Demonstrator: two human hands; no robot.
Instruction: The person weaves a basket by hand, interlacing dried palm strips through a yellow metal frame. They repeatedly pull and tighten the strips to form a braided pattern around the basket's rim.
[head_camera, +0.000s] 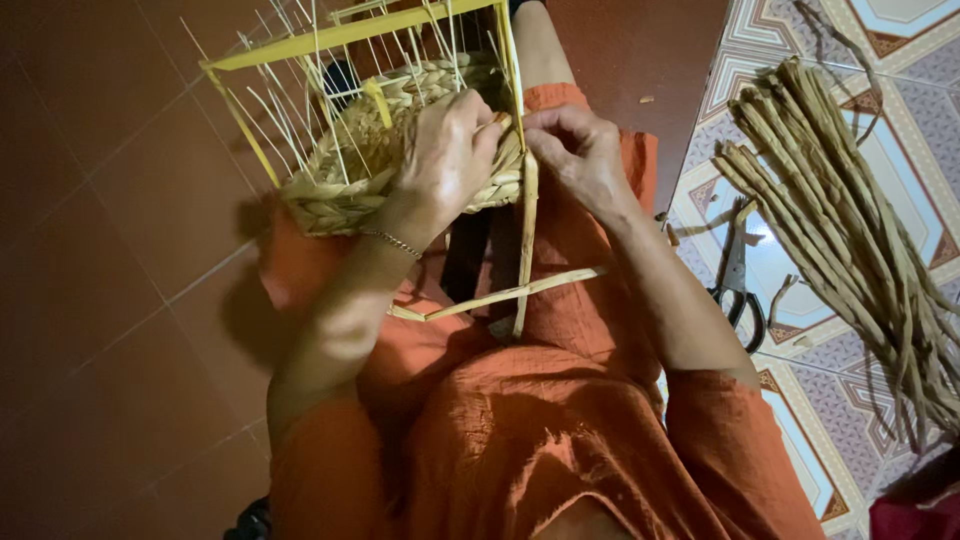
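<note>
Left hand (447, 150) lies curled over the near wall of a half-woven basket (400, 150), its fingers bent and pressed onto the braided rim, a thin chain bracelet (392, 242) at the wrist. Right hand (580, 150) sits just beside it at the basket's corner, thumb and fingers pinched together on a flat straw strand (527, 240) that hangs down from the weave toward the lap. A second loose strand (510, 293) crosses it lower down, slanting over the orange clothing (520, 430). The basket rests tilted on the person's knees, its braided lower band finished and thin pale stakes (290, 110) standing up from it inside a yellow square frame (340, 35). On the patterned tile floor (880, 30) to the right lies a bundle of dried brown reed strips (850, 220), and near it, well apart from both hands, a pair of black-handled scissors (738, 285). Reddish-brown tile (110, 280) covers the floor to the left.
</note>
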